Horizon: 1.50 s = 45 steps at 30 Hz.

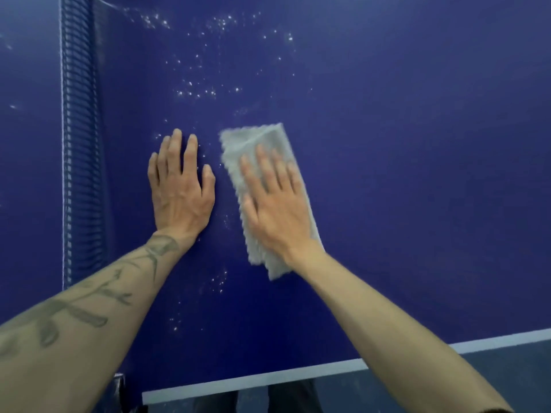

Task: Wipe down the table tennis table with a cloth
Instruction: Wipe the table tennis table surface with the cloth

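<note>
The blue table tennis table (402, 174) fills the view, with a white edge line along its near side. White specks of dust are scattered over it, mostly above and below my hands. A folded pale grey cloth (262, 141) lies flat on the surface. My right hand (274, 204) presses on the cloth with straight, spread fingers. My left hand (180, 186) rests flat on the bare table just left of the cloth, fingers straight.
The net (79, 162) runs up the left side of the view, close to my left hand. The table's near edge (253, 383) lies below my forearms, with dark floor and my legs beyond it.
</note>
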Each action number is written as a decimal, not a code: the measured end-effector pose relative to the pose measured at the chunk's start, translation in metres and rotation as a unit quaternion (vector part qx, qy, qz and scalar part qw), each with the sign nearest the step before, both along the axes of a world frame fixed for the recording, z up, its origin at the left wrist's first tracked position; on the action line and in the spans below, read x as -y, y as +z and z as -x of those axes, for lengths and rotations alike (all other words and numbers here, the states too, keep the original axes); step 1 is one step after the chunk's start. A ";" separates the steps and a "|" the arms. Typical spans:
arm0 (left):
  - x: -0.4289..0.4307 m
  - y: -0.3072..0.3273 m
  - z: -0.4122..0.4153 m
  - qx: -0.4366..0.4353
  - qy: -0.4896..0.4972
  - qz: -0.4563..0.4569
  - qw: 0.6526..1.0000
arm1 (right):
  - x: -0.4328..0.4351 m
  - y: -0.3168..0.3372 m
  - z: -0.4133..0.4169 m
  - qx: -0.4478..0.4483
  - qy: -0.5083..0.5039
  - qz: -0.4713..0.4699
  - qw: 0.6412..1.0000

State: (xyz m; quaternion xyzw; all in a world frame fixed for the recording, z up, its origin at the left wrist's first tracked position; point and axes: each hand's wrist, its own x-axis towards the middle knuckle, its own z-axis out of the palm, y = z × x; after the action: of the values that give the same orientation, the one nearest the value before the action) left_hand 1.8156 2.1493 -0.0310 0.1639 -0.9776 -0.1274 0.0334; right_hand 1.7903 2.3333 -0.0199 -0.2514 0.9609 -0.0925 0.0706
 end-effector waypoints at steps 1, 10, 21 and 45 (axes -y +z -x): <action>-0.001 -0.002 0.001 0.002 0.004 0.005 1.000 | -0.010 0.001 -0.011 0.004 0.037 -0.006 0.999; 0.002 -0.001 0.002 -0.010 0.014 0.003 1.000 | -0.028 -0.002 0.088 -0.014 -0.230 -0.021 0.973; 0.002 -0.002 0.003 -0.007 0.018 0.014 1.000 | -0.054 -0.003 0.084 0.002 -0.130 -0.038 0.991; 0.000 0.000 0.006 -0.013 0.020 0.011 1.000 | 0.023 -0.002 0.091 -0.010 0.081 -0.017 0.997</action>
State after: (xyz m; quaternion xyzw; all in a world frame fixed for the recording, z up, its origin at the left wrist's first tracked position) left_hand 1.8095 2.1490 -0.0314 0.1813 -0.9751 -0.1175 0.0502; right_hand 1.6988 2.3100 -0.0220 -0.3279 0.9395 -0.0676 0.0726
